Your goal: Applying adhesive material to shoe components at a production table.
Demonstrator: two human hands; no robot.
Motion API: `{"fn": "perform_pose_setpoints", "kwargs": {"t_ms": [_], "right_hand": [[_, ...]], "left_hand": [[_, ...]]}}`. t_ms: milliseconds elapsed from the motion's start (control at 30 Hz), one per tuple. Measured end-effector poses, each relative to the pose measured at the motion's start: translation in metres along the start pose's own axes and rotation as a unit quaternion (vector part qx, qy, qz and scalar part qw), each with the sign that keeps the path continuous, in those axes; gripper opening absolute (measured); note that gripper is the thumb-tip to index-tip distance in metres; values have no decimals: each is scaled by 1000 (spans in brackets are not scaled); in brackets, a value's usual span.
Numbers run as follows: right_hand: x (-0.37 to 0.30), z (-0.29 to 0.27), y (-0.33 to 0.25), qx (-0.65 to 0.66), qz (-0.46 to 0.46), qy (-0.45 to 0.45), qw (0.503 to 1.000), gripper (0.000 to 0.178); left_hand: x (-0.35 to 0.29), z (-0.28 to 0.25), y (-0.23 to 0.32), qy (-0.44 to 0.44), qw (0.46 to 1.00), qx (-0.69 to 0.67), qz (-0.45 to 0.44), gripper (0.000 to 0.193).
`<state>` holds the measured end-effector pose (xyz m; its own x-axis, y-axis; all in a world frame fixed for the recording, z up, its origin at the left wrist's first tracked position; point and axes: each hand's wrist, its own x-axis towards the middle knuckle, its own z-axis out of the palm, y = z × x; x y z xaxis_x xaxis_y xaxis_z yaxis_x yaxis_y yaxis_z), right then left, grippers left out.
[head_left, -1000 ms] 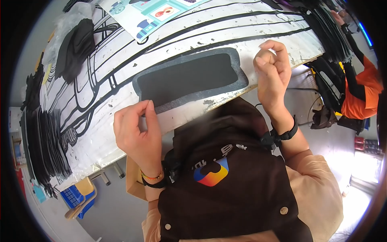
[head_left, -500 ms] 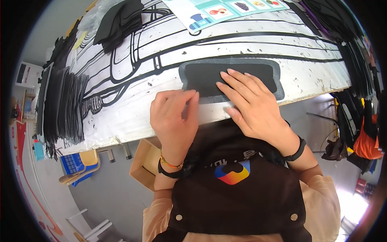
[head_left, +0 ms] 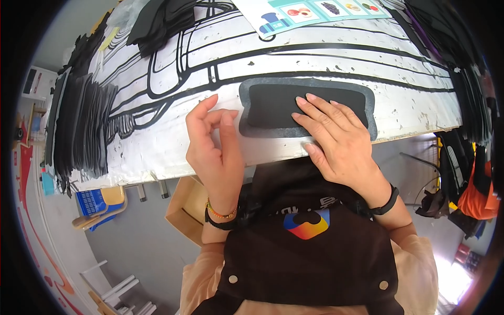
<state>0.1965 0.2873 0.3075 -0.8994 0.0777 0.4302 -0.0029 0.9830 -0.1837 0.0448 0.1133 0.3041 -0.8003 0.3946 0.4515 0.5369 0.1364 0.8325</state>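
A flat black piece (head_left: 273, 105) with rounded corners and a wide grey border lies on the white table (head_left: 173, 152) near its front edge. Across the right half of that piece rests my right hand (head_left: 336, 136), palm down with its fingers stretched out, covering part of it. Just left of the piece, my left hand (head_left: 215, 142) hovers apart from it. The left index finger points up while the others bend toward the thumb, and I see nothing between them.
Stacked dark fabric pieces (head_left: 81, 126) hang over the table's left end, with more dark pieces (head_left: 467, 100) at the right end. Folded black cloth (head_left: 163, 23) and a sheet with fruit pictures (head_left: 315, 16) lie at the back. Below stand a cardboard box (head_left: 184, 210) and a chair (head_left: 113, 197).
My left hand has come away from the piece's left edge, moving left, and its fingers have loosened. My right hand stays flat on the piece. The whole view has shifted slightly.
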Motion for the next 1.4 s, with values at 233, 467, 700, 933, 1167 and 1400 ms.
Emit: {"fn": "perform_pose_setpoints", "kwargs": {"t_ms": [233, 467, 700, 933, 1167, 1400], "right_hand": [[0, -3, 1, 18, -1, 23, 1000, 34], [-6, -33, 32, 49, 71, 187, 978, 25], [-29, -59, 68, 9, 221, 223, 949, 17], [-4, -46, 45, 15, 145, 163, 976, 14], [43, -21, -6, 33, 46, 72, 996, 34], [60, 8, -19, 27, 33, 38, 998, 45]], "left_hand": [[-1, 4, 5, -3, 999, 43, 4, 27], [0, 6, 5, 12, 998, 57, -7, 24], [-2, 8, 10, 7, 998, 68, -15, 24], [-3, 8, 10, 8, 997, 77, -6, 22], [-2, 9, 5, 9, 996, 83, 19, 17], [-3, 10, -4, 12, 994, 96, 56, 16]]}}
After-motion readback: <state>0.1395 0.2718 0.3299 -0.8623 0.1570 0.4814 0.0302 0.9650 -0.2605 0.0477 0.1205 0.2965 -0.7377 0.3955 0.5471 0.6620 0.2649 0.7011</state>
